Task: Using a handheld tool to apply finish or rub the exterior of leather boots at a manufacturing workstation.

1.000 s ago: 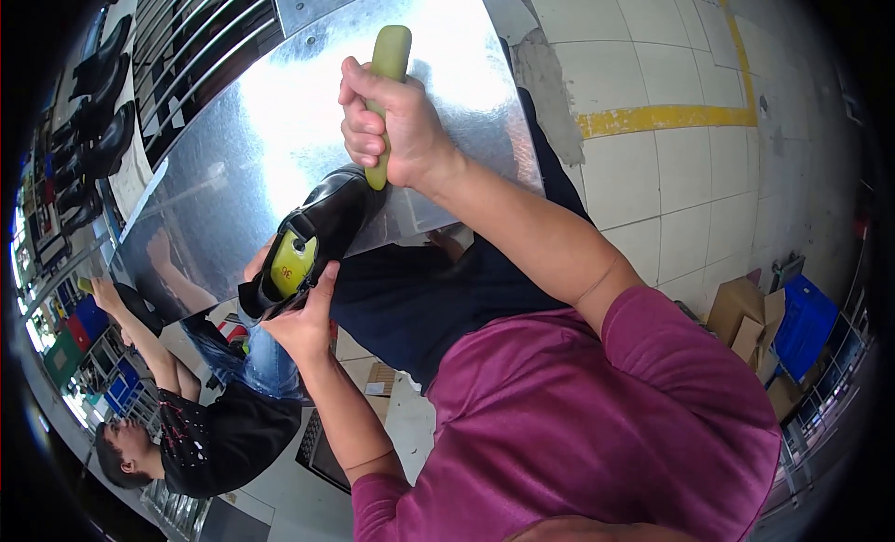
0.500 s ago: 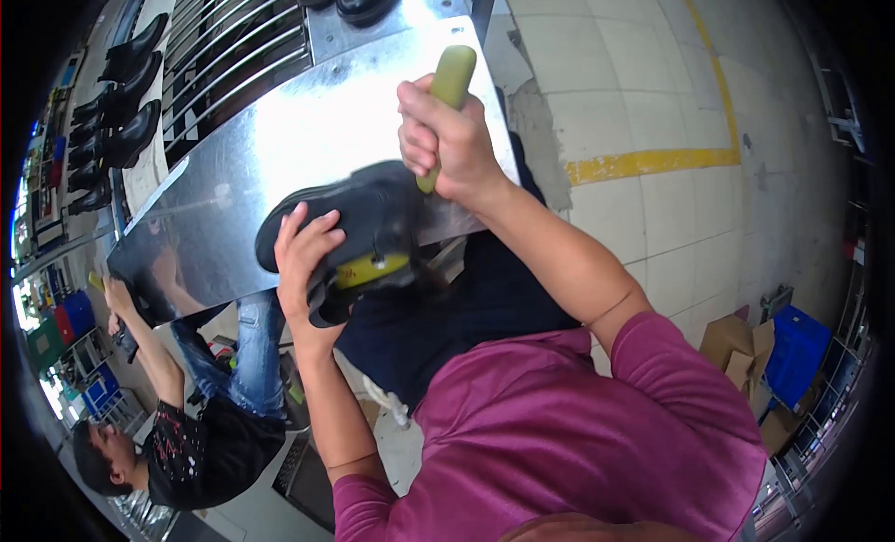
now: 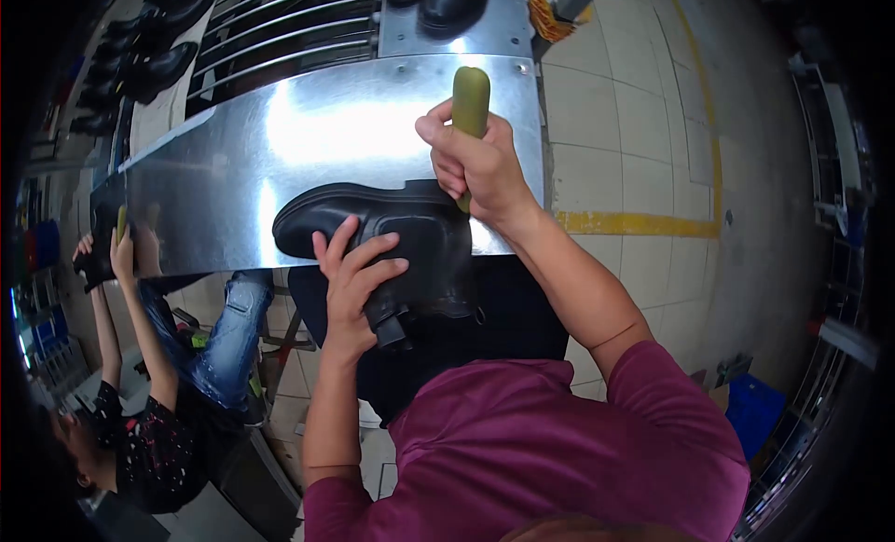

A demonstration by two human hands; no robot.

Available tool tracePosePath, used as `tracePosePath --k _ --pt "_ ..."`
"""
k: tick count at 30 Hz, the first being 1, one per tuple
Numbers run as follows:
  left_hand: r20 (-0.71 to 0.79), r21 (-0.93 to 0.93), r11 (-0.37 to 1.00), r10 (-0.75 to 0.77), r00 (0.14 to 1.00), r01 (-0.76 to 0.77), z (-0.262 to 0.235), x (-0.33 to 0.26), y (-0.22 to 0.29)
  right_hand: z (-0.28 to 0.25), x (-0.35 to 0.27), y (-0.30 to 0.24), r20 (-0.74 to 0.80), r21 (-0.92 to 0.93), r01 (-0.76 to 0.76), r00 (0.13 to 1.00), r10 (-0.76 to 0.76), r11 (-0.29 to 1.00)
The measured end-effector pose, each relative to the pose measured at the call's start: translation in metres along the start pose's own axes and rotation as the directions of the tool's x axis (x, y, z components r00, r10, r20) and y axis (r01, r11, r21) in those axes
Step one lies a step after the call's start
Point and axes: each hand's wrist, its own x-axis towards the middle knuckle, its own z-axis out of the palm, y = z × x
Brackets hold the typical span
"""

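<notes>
Our left hand (image 3: 352, 281) holds a black ankle boot (image 3: 424, 253), its fingers splayed across the smooth, softly glossy upper. The boot lies sideways at the near edge of the shiny sheet-metal tabletop (image 3: 214, 178), rounded toe to the left, shaft reaching over our dark trousers (image 3: 517, 309). Our right hand (image 3: 478, 160) is clenched around an olive-green, round-ended bar (image 3: 472, 99), its lower end by the heel; whether they touch, we cannot tell.
</notes>
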Motion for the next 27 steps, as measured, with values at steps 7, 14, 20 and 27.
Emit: tracePosePath --k 7,14,20,27 --pt "-0.029 -0.032 0.998 0.059 0.998 -0.06 0.003 -0.006 -0.001 0.059 0.032 0.015 0.142 -0.242 -0.066 0.985 0.102 0.968" --pt "-0.09 -0.101 0.988 0.106 0.99 -0.115 0.009 -0.019 -0.008 0.12 0.05 0.04 0.172 -0.363 -0.035 0.98 0.104 0.931" --pt "-0.119 -0.189 0.973 0.113 0.986 -0.134 0.009 -0.017 -0.013 0.15 0.069 0.054 0.24 -0.441 0.0 0.964 0.118 0.897" --pt "-0.181 -0.251 0.957 0.103 0.978 -0.147 0.016 -0.017 -0.024 0.165 0.088 0.072 0.275 -0.412 -0.087 0.937 0.215 0.907"
